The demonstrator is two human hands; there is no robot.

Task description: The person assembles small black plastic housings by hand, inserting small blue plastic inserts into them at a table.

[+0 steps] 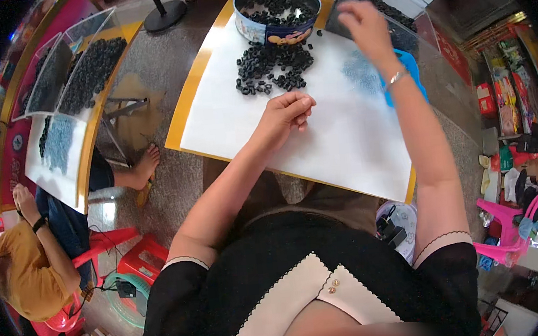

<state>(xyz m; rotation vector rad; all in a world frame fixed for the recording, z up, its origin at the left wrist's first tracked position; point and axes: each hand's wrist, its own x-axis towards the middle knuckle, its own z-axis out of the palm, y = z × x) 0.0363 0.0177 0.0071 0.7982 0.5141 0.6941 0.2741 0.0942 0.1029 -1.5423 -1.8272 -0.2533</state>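
My left hand (289,116) is closed in a pinch above the white table sheet (350,145); whatever its fingertips hold is too small to make out. In front of it lies a loose heap of small black ring-like pieces (273,65). My right hand (367,31) is raised at the far right, beside a clear bin (423,26) of black pieces. Its fingers bend downward and blur, so whether they hold anything does not show. Behind the heap stands a round tin (279,32) partly filled with the same black pieces.
Small bluish pieces (362,73) are spread near a blue tray (411,75), partly behind my right forearm. To the left, another person (34,265) in a mustard top sits at a similar table (58,170) with clear bins. Red stools (143,262) stand behind them.
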